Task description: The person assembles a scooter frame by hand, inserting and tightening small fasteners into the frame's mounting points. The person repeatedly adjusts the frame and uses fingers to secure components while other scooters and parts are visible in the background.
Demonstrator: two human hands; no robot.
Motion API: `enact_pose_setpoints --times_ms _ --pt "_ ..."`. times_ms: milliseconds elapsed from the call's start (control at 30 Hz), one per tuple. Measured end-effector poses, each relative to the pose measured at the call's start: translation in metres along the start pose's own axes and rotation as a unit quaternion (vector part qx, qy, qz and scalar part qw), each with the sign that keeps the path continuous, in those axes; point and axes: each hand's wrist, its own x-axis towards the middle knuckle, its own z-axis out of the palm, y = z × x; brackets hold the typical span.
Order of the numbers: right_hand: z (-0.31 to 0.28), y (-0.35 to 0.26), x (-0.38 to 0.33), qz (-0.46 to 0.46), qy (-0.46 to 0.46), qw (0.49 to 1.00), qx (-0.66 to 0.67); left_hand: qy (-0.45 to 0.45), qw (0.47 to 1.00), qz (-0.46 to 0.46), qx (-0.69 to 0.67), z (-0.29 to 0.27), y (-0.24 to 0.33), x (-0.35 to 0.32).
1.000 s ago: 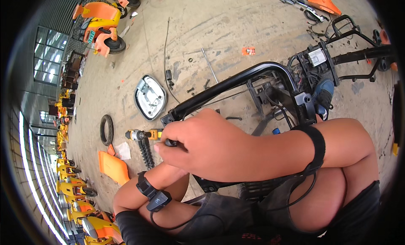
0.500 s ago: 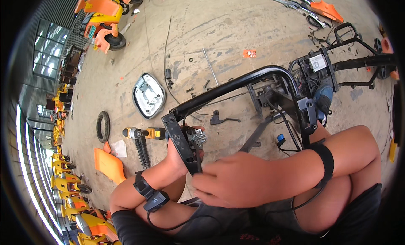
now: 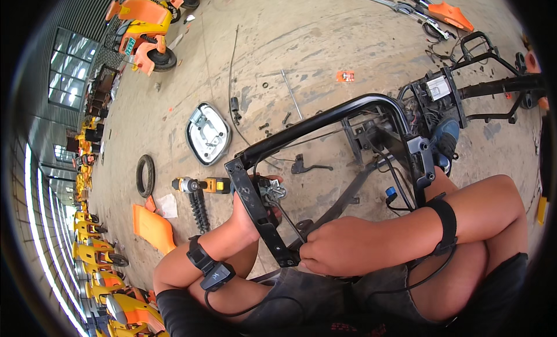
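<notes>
A black tubular vehicle frame (image 3: 316,121) stretches across in front of me. My left hand (image 3: 246,216) reaches behind the frame's near end plate, fingers curled around a small silvery metal mechanism (image 3: 274,189) that looks like a latch. The plate hides part of that hand. Beside it my right hand (image 3: 342,247) is closed, its fingertips next to the lower corner of the end plate. From the mechanism a thin dark rod or cable (image 3: 288,220) runs down into the right fingers; which of the two it is I cannot tell.
On the floor lie a brake lever (image 3: 310,165), a yellow cordless impact wrench (image 3: 200,185), a coil-spring shock absorber (image 3: 198,210), a white-lined cover (image 3: 208,134), a tyre (image 3: 145,175) and an orange panel (image 3: 154,228). Yellow scooters (image 3: 96,250) line the left side. A blue-capped connector (image 3: 391,192) hangs near the frame.
My right hand has moved a little to the right, away from the end plate, and is no longer blurred. The thin dark rod or cable now shows stretched between mechanism and fingers. The left hand stays put.
</notes>
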Motion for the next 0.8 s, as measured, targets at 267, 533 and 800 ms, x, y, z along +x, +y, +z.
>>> enact_pose_setpoints --times_ms 267,533,800 --pt "-0.001 0.012 -0.005 0.072 -0.024 0.996 -0.055 0.091 0.996 0.000 -0.001 0.027 0.000 0.000" --pt "-0.026 0.005 -0.007 0.120 0.142 0.977 0.105 0.096 0.995 -0.006 0.028 0.026 0.000 -0.001" --pt "-0.047 -0.010 0.001 0.048 0.277 0.954 0.102 0.097 0.995 0.000 -0.017 0.025 -0.003 0.001"
